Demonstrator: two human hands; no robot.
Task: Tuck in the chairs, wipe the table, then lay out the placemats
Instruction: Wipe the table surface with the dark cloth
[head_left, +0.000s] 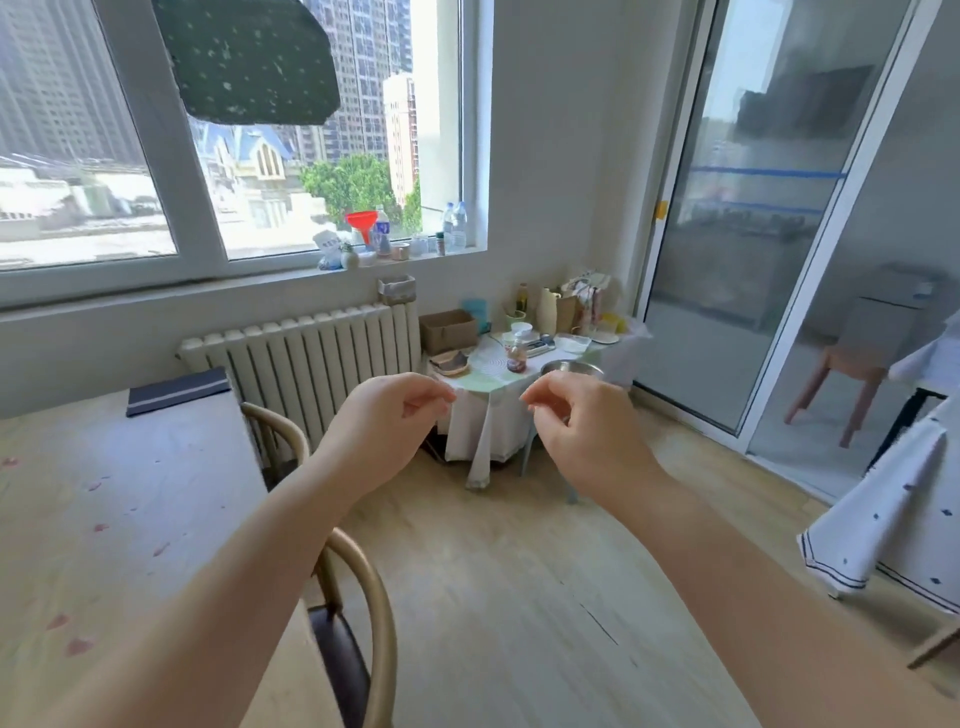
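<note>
The wooden table (119, 519) fills the lower left, pink smears on its top. Two chairs (363, 623) with curved backs stand tucked at its right edge, one beside the left forearm. Folded dark placemats (179, 391) lie at the far right corner. Both arms reach forward over the floor; left hand (387, 423) and right hand (582, 434) hang loosely curled, holding nothing, well apart from the placemats.

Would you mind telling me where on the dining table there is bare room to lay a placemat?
The dining table is bare from the folded dark placemats at its far corner down toward the near chair, apart from small red stains. The small side table is crowded with dishes.
</note>
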